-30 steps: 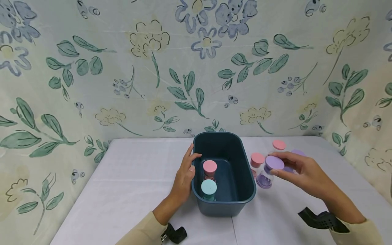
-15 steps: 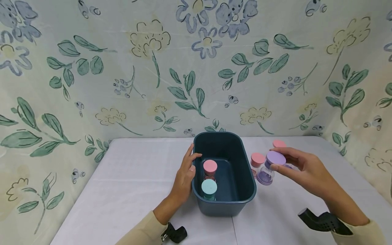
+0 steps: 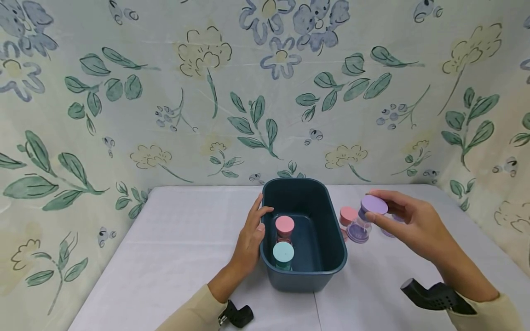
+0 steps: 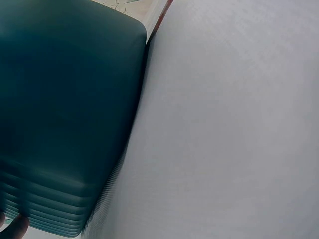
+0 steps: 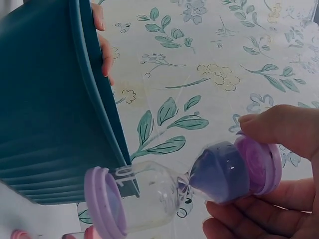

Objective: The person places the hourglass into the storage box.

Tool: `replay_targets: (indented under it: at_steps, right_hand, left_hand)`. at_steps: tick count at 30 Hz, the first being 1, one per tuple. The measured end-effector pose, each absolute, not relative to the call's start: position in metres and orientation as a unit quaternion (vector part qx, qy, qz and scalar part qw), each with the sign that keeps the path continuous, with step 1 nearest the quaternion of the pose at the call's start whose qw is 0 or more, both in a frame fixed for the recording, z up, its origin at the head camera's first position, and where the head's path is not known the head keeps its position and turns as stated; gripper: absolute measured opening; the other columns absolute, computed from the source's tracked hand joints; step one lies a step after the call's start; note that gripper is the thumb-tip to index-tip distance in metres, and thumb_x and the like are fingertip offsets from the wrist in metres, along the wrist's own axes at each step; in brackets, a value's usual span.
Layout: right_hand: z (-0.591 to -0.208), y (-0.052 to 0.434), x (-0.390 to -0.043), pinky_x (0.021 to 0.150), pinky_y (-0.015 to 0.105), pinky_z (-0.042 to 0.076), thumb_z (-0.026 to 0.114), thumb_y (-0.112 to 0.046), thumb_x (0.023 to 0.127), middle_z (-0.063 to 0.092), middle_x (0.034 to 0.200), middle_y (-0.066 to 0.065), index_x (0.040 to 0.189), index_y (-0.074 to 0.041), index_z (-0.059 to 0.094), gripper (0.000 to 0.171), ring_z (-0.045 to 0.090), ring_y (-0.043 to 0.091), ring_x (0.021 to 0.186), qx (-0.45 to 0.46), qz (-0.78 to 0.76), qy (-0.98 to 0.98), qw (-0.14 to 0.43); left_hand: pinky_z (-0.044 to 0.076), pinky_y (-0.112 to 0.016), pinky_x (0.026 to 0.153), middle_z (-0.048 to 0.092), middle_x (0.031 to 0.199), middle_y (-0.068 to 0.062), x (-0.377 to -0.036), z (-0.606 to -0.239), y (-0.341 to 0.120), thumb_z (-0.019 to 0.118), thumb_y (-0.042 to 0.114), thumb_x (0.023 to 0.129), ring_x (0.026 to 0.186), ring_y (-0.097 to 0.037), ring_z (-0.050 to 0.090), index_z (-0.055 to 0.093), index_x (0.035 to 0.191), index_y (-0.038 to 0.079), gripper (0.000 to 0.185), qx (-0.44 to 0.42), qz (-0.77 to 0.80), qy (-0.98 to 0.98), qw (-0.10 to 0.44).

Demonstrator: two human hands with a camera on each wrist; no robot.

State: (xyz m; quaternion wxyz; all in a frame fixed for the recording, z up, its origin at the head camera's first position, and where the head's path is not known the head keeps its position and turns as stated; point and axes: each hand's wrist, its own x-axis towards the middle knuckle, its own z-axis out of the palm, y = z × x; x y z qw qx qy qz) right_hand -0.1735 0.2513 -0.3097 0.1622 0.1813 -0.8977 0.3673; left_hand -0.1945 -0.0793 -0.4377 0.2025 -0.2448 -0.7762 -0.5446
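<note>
My right hand [image 3: 407, 220] pinches the purple cap of an hourglass [image 3: 374, 205] between thumb and fingers, to the right of a dark teal bin [image 3: 306, 281]. In the right wrist view the hourglass [image 5: 219, 172] shows purple sand in the held end and a clear bulb at the other. My left hand [image 3: 248, 239] holds the bin's left rim, one finger bent over it and the thumb outside. Inside the bin stand a pink-capped hourglass [image 3: 285, 225] and a mint-capped one [image 3: 283, 252]. In the left wrist view, left-hand fingertips [image 4: 17, 226] show at the bin's ribbed wall.
Beside the bin's right wall stands another pink-capped hourglass [image 3: 348, 215], partly covered by the held one. A second purple hourglass [image 3: 388, 232] is mostly hidden behind my right hand. The white-covered table [image 3: 186, 239] meets a floral cloth [image 3: 165, 115] at the back.
My right hand has raised the purple hourglass upward and now covers most of the far pink cap. The left hand and the bin have stayed in place.
</note>
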Motion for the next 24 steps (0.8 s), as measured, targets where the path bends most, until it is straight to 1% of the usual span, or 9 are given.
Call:
replay_targets:
  at_steps: [3,7,9,13,14,16,21,24]
  right_hand:
    - [-0.306,0.249,-0.174,0.074,0.008,0.047,0.077,-0.022,0.082,0.065,0.116,0.013,0.126,-0.008,0.061,0.049,0.057,-0.01,0.095,0.184,0.366,-0.896,0.171]
    - [-0.302,0.246,-0.174,0.078,0.007,0.046,0.077,-0.022,0.082,0.065,0.115,0.01,0.125,-0.01,0.062,0.048,0.056,-0.011,0.096,0.189,0.369,-0.892,0.179]
    - [-0.301,0.244,-0.175,0.078,0.007,0.046,0.077,-0.021,0.082,0.065,0.115,0.01,0.125,-0.01,0.062,0.047,0.057,-0.008,0.097,0.191,0.373,-0.89,0.18]
    - [-0.297,0.24,-0.176,0.078,0.006,0.045,0.077,-0.02,0.082,0.064,0.116,0.013,0.125,-0.005,0.061,0.048,0.057,-0.009,0.097,0.194,0.374,-0.889,0.18]
    - [-0.296,0.24,-0.176,0.078,0.006,0.045,0.077,-0.02,0.082,0.064,0.116,0.013,0.125,-0.005,0.061,0.048,0.057,-0.008,0.097,0.194,0.372,-0.889,0.18]
    - [-0.293,0.239,-0.177,0.078,0.006,0.045,0.076,-0.02,0.083,0.064,0.116,0.014,0.126,-0.004,0.061,0.049,0.056,-0.011,0.096,0.194,0.371,-0.89,0.179]
    - [-0.288,0.237,-0.178,0.078,0.006,0.045,0.076,-0.022,0.083,0.065,0.116,0.012,0.126,-0.008,0.061,0.048,0.056,-0.01,0.096,0.19,0.37,-0.892,0.177]
    - [-0.285,0.236,-0.179,0.078,0.005,0.044,0.076,-0.02,0.082,0.065,0.117,0.014,0.127,-0.007,0.06,0.049,0.057,-0.009,0.097,0.194,0.37,-0.891,0.179]
  left_hand:
    - [0.018,-0.065,0.109,0.014,0.161,0.0,-0.196,-0.438,-0.08,0.033,0.022,0.099,0.147,-0.024,0.014,0.044,0.14,0.023,0.043,-0.246,-0.547,-0.774,0.203]
    - [0.019,-0.065,0.108,0.014,0.161,-0.001,-0.197,-0.439,-0.08,0.032,0.024,0.099,0.147,-0.023,0.015,0.044,0.14,0.021,0.042,-0.244,-0.547,-0.775,0.201]
    - [0.019,-0.065,0.108,0.014,0.161,-0.001,-0.197,-0.44,-0.08,0.031,0.027,0.1,0.147,-0.023,0.015,0.044,0.14,0.021,0.042,-0.243,-0.544,-0.777,0.202]
    - [0.02,-0.065,0.108,0.014,0.161,-0.001,-0.197,-0.441,-0.081,0.031,0.026,0.1,0.147,-0.022,0.015,0.043,0.14,0.023,0.042,-0.244,-0.544,-0.777,0.203]
    - [0.02,-0.065,0.108,0.014,0.161,-0.001,-0.197,-0.441,-0.081,0.032,0.024,0.1,0.147,-0.023,0.015,0.044,0.14,0.022,0.042,-0.246,-0.545,-0.775,0.204]
    - [0.021,-0.065,0.108,0.014,0.161,-0.002,-0.197,-0.44,-0.081,0.033,0.023,0.099,0.147,-0.024,0.015,0.043,0.14,0.022,0.042,-0.249,-0.547,-0.773,0.204]
    - [0.02,-0.065,0.108,0.014,0.161,-0.003,-0.197,-0.44,-0.081,0.033,0.023,0.099,0.147,-0.026,0.015,0.043,0.14,0.021,0.042,-0.251,-0.556,-0.766,0.201]
    - [0.019,-0.066,0.108,0.014,0.161,-0.003,-0.197,-0.441,-0.081,0.033,0.023,0.099,0.147,-0.026,0.015,0.044,0.14,0.02,0.042,-0.251,-0.557,-0.766,0.199]
